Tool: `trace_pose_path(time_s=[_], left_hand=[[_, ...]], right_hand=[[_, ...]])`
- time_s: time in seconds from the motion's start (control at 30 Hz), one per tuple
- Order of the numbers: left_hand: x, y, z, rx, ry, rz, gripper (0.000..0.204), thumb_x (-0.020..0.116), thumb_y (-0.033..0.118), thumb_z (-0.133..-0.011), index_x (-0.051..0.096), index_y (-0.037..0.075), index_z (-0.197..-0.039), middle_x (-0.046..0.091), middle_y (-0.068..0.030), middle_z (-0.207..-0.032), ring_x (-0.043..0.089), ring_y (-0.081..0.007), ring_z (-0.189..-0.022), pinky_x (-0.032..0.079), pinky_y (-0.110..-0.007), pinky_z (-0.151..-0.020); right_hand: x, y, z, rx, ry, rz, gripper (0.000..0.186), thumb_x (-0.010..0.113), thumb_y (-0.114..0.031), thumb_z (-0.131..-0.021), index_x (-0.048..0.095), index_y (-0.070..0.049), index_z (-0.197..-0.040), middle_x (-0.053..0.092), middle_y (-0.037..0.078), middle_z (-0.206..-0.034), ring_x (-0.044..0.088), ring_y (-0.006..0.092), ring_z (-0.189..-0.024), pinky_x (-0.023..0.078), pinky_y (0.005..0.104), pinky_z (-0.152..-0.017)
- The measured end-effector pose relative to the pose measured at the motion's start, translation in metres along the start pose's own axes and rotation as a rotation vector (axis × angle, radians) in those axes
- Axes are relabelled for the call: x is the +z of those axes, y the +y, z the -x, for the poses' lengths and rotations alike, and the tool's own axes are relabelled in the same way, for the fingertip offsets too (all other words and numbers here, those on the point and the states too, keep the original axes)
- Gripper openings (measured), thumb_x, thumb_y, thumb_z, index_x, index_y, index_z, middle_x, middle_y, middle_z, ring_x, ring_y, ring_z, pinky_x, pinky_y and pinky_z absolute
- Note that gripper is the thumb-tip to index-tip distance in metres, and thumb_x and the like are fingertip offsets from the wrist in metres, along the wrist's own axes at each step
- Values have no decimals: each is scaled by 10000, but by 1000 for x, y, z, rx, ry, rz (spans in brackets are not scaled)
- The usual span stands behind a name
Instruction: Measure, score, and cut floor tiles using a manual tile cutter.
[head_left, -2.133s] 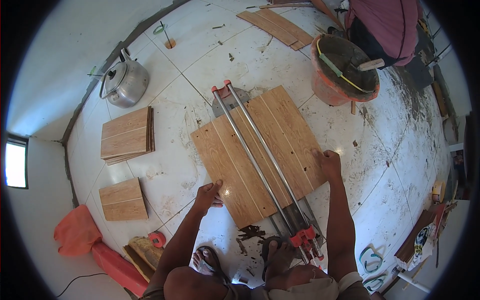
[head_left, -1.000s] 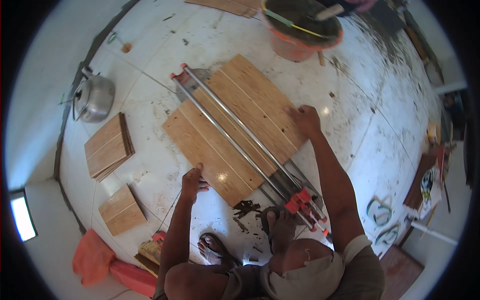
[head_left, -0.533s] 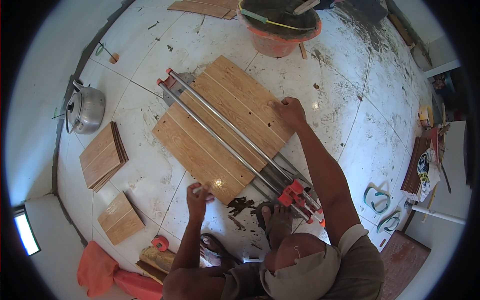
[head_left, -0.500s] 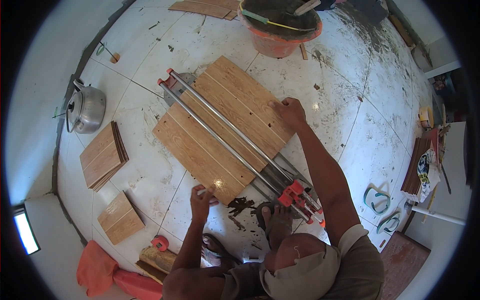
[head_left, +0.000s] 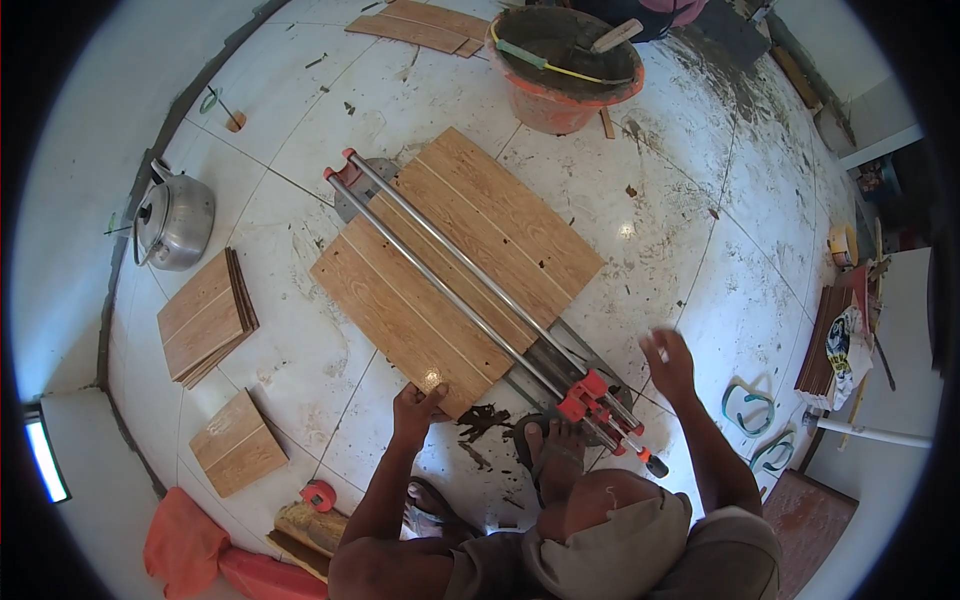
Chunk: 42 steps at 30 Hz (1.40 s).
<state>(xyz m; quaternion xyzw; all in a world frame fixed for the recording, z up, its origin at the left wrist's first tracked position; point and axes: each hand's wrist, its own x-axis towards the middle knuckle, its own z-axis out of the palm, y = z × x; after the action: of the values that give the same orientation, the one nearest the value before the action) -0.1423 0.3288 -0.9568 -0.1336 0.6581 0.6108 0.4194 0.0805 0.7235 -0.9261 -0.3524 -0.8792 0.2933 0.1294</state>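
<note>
A wood-patterned tile [head_left: 520,215] lies across a manual tile cutter, under its two steel rails [head_left: 455,270]. My left hand [head_left: 418,408] grips the tile's near left corner, thumb on top. My right hand [head_left: 670,362] hovers over the floor to the right of the cutter, away from the tile. Its fingers look apart and hold nothing, though motion softens them slightly. The cutter's red carriage [head_left: 585,395] sits at the near end of the rails, by my foot, with its black-tipped handle [head_left: 654,466] pointing towards me.
Cut tiles [head_left: 205,315] are stacked at left, with a single piece [head_left: 238,445] nearer. A kettle [head_left: 178,220] stands by the left wall. A bucket [head_left: 550,100] of grey mix holds a tool at the back. Nearby lie a tape measure [head_left: 318,494] and sandals [head_left: 750,410].
My right hand has left the tile's right corner and moved nearer me. My left hand has closed on the near left corner. The view has shifted slightly.
</note>
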Motion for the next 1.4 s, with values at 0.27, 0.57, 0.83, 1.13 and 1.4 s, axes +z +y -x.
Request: trace_pose_path(time_s=[0.27,0.57,0.83,1.13,1.4], left_hand=[[-9,4,2,-23,4,28,478,769,281,-865,585,-21,-1187,689,-134,-994,717,-230,-828,624,-349,-656],[-4,-1,-3,-31,1,37,460,766,256,-869,593,-24,-1190,692,-131,-1005,718,-231,-803,624,-367,-654],[-6,-4,-4,-11,1,50,422,770,245,-868,611,-11,-1163,704,-109,-923,720,-202,-763,619,-333,-614],[-10,-9,-9,35,-15,78,410,776,245,-862,624,-18,-1137,707,-118,-911,717,-198,-749,620,-333,-600],[-7,0,-5,7,5,50,422,774,231,-864,608,-37,-1143,701,-127,-921,718,-201,-759,633,-346,-616]], right_hand=[[-59,12,180,394,-621,6,428,475,-390,-1018,682,-39,-890,693,157,-848,662,344,-856,502,420,-775],[-83,-85,160,475,-373,117,267,544,-321,-1003,650,-108,-1124,697,163,-890,678,364,-777,528,451,-657],[-32,-98,120,10,-453,186,319,580,-137,-972,613,-108,-1288,688,165,-927,687,353,-759,547,400,-659],[-7,-90,119,-21,-378,105,301,570,-191,-979,612,-114,-1267,670,186,-910,673,405,-785,539,487,-646],[3,-69,125,-117,-386,179,366,564,-167,-969,550,-121,-1332,660,182,-979,671,413,-764,536,497,-590]])
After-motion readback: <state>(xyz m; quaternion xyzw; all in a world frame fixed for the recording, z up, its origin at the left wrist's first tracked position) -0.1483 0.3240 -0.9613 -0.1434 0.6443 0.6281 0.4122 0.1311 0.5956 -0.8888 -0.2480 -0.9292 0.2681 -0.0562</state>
